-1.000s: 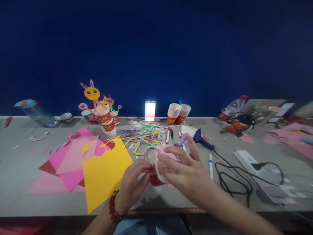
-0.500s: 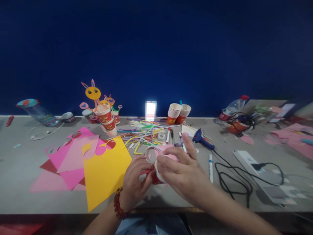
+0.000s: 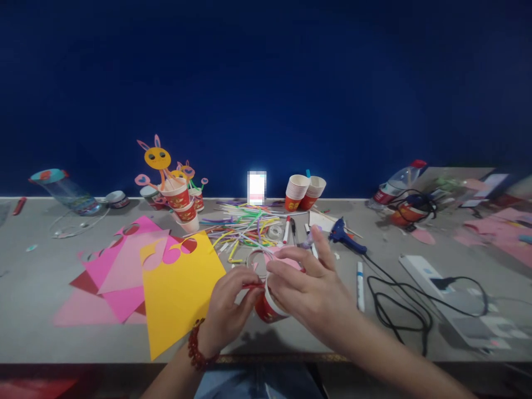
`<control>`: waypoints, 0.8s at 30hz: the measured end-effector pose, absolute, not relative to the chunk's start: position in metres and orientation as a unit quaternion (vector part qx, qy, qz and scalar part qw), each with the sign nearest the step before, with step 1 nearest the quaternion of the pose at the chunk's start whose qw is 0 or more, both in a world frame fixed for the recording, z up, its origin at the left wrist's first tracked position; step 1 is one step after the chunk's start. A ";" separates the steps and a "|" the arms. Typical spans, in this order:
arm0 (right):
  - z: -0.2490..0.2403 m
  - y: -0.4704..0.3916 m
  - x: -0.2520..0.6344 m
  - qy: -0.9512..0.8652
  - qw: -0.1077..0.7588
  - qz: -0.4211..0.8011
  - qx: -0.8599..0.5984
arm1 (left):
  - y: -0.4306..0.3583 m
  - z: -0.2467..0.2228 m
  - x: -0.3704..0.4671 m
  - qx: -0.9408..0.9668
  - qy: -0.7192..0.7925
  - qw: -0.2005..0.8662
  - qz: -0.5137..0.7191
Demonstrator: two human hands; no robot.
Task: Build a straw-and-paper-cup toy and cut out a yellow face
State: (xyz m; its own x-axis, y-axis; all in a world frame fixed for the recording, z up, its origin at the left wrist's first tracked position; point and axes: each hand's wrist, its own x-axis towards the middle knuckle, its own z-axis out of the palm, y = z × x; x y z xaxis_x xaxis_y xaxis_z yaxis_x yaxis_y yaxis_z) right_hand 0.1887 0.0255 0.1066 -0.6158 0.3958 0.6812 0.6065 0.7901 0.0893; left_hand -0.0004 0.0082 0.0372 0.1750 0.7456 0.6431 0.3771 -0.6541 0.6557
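A red paper cup (image 3: 268, 310) with a white rim is tilted on its side above the table's front part. My right hand (image 3: 310, 285) grips it at the rim; the fingers reaching inside are partly hidden. Against the cup's left side, my left hand (image 3: 233, 302) pinches a thin red straw (image 3: 251, 286) between thumb and fingers. Whether the straw touches the cup I cannot tell. Just beyond the hands lie a roll of clear tape (image 3: 258, 261) and a piece of pink paper (image 3: 286, 256).
Coloured paper sheets (image 3: 178, 299) lie at left, below decorated cups (image 3: 174, 194). Many coloured straws (image 3: 249, 221) are spread mid-table. Stacked cups (image 3: 296, 191) stand behind. At right are a blue glue gun (image 3: 344, 238), a marker (image 3: 360, 285), a black cord and a power strip (image 3: 440, 302).
The cup has turned slightly, so more of its red side shows. My left hand has shifted a little left, still pinching the straw; my right hand has barely moved.
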 end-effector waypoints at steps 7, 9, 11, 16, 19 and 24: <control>0.106 0.028 0.187 -0.899 0.322 -0.153 -0.254 | 0.006 0.030 0.000 0.740 0.379 0.153 0.535; 0.106 0.028 0.186 -0.904 0.315 -0.143 -0.252 | 0.006 0.029 -0.002 0.742 0.377 0.157 0.531; 0.105 0.027 0.186 -0.909 0.309 -0.131 -0.248 | 0.006 0.029 -0.004 0.741 0.377 0.164 0.532; 0.100 0.026 0.188 -0.907 0.308 -0.122 -0.259 | 0.009 0.030 -0.007 0.729 0.370 0.203 0.538; 0.099 0.027 0.188 -0.901 0.304 -0.140 -0.278 | 0.011 0.029 -0.008 0.720 0.369 0.244 0.535; 0.108 0.021 0.190 -0.887 0.315 -0.181 -0.286 | 0.008 0.018 -0.005 0.655 0.400 0.274 0.579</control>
